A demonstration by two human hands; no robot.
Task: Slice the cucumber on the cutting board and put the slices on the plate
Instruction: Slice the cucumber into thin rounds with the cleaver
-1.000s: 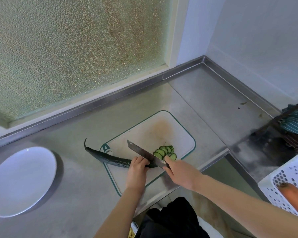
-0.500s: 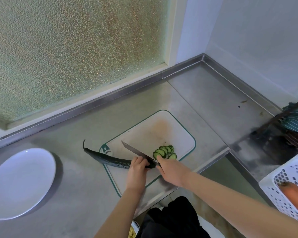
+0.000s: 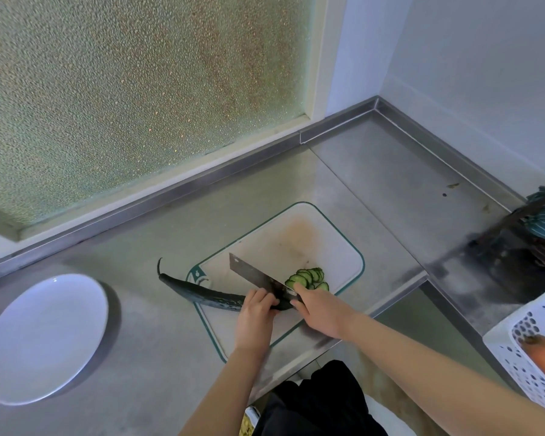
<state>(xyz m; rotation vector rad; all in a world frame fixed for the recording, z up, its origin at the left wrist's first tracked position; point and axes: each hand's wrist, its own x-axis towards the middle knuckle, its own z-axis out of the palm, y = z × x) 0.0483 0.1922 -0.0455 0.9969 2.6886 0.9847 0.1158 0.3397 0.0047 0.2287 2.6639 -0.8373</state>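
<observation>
Dark green cucumber (image 3: 202, 292); white plate (image 3: 41, 338); green-edged white cutting board (image 3: 328, 247).

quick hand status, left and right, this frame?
Left hand: fingers curled on the cucumber, holding it on the cutting board.
Right hand: gripping the knife.

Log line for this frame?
slicing | left hand holds cucumber | right hand holds knife | slices on cutting board | plate without slices

Bare steel counter (image 3: 158, 325) runs between the cutting board (image 3: 296, 243) and the plate (image 3: 41, 338) at far left, the cucumber (image 3: 199, 292) jutting over the board's left edge into it, while the knife (image 3: 252, 273) stands across the board's middle
</observation>
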